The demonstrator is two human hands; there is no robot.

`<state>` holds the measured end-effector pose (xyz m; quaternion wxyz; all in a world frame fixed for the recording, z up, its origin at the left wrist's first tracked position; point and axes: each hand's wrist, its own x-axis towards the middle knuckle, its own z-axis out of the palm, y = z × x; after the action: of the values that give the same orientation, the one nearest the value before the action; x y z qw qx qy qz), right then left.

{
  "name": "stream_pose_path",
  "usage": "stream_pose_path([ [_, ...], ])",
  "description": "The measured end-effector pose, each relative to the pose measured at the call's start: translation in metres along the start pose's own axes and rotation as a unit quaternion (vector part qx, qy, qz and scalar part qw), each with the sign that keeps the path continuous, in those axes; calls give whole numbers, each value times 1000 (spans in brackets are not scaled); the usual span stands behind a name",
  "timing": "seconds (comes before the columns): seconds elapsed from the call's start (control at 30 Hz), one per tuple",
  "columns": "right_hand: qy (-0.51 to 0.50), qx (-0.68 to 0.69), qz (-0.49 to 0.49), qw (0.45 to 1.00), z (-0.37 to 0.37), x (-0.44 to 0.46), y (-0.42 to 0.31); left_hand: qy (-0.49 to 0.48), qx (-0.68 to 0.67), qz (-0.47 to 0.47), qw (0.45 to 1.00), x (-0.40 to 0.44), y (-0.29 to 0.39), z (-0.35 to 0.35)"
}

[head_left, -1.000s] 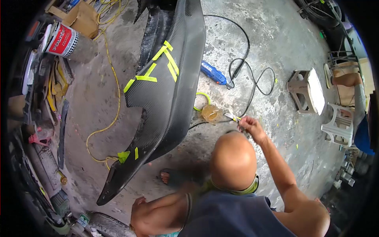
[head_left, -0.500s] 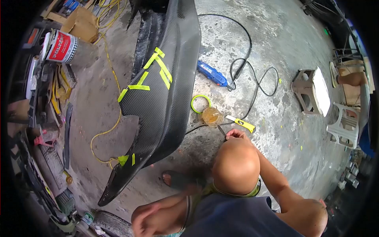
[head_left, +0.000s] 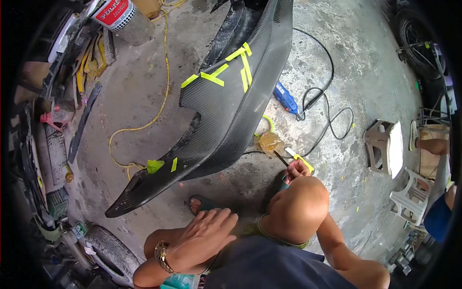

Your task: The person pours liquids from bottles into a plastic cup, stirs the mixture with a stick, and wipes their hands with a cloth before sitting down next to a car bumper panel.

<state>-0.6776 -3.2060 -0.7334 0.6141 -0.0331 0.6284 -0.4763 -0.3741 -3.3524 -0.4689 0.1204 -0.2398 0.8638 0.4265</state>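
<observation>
My right hand [head_left: 298,168], beside my knee, pinches a thin dark flat stick [head_left: 280,158]. The stick's far end lies at the edge of a jar of amber-brown stuff [head_left: 270,142]; whether it touches cannot be told. Beside that hand a yellow utility knife [head_left: 304,164] lies on the floor. My left hand [head_left: 204,238], a gold watch on its wrist, hovers over my other leg with fingers stretched out and holds nothing. Ahead is a long black carbon-fibre-patterned panel [head_left: 231,120] with bright yellow-green tape strips [head_left: 211,78].
A blue rotary tool [head_left: 286,98] with a black cord lies right of the panel. A tape roll [head_left: 270,124] is partly hidden behind it. Yellow cord [head_left: 164,96] runs along the left floor. Stools [head_left: 385,147], a tyre [head_left: 113,255] and another person's leg [head_left: 430,146] are at the sides.
My view has shifted, so the panel and floor items sit differently in the frame. My left hand, blurred low down before, has come up with its fingers extended. My right hand still holds the stick.
</observation>
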Motion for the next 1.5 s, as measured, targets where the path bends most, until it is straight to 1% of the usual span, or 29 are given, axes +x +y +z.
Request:
stream_pose_path([
  [0.07,42,18,-56,997,-2,-2,7,-39,-21,9,999,5,-5,5],
  [0.13,47,37,-73,996,6,-14,-11,-30,-21,18,999,2,-10,9],
  [0.2,82,-139,-93,982,16,-25,-39,-22,-18,24,999,-1,-15,12],
  [0.23,83,-141,-95,982,18,-27,-50,-9,12,19,1000,-2,-17,13],
  [0.3,105,-344,-118,926,14,-29,-69,-3,60,2,998,-3,-18,9],
  [0.33,108,-344,-119,925,10,-28,-74,-2,60,5,998,-4,-19,8],
  [0.4,85,-386,-169,903,3,-25,-85,-15,26,8,1000,-3,-23,4],
  [0.43,52,-393,-180,900,7,-30,-98,-15,29,11,999,-4,-24,4],
  [0.47,56,-390,-181,901,9,-33,-108,-14,16,12,1000,-5,-25,6],
  [0.53,1,-243,-202,949,11,-38,-122,-18,5,18,1000,-7,-26,7],
  [0.57,10,-184,-170,968,9,-38,-124,-55,-1,-1,998,-8,-26,6],
  [0.6,14,-181,-171,969,2,-37,-120,-93,-7,-20,995,-9,-27,6],
  [0.67,32,-141,-106,984,-17,-29,-101,-98,-1,-17,995,-10,-28,5],
  [0.73,45,-139,-91,985,-18,-27,-90,-76,-11,-11,997,-12,-29,4],
  [0.8,71,-118,-131,982,-17,-26,-85,-70,-14,-16,997,-12,-31,7],
  [0.87,101,-192,-176,960,-4,-32,-104,-46,-11,-39,998,-12,-32,9],
  [0.93,131,-218,-267,930,15,-46,-136,-75,33,-35,996,-9,-29,14],
  [1.0,166,-170,-372,898,30,-62,-175,-53,66,-60,995,-6,-22,27],
  [1.03,176,-130,-402,889,38,-72,-198,-23,104,-40,993,-4,-18,34],
  [1.07,88,-66,-457,883,41,-82,-218,6,142,-17,990,0,-14,39],
  [1.1,97,-19,-490,866,56,-92,-237,-9,135,-3,991,4,-6,35],
  [1.13,60,-34,-506,860,74,-109,-253,-2,134,-6,991,8,-3,35],
  [1.2,52,-112,-513,849,125,-134,-265,-11,150,50,987,11,2,38],
  [1.27,-6,-320,-465,826,167,-150,-261,10,168,71,983,12,-1,42],
  [1.3,-55,-399,-427,809,186,-150,-258,-4,141,71,987,13,-2,43],
  [1.33,-103,-475,-382,786,199,-143,-252,-20,113,71,991,13,-4,42],
  [1.4,-198,-586,-367,694,203,-115,-223,-12,109,61,992,7,-9,42],
  [1.47,-235,-671,-301,636,210,-103,-200,-28,175,29,984,3,-15,42],
  [1.5,-256,-689,-294,611,211,-97,-184,-32,178,38,983,4,-19,37],
])
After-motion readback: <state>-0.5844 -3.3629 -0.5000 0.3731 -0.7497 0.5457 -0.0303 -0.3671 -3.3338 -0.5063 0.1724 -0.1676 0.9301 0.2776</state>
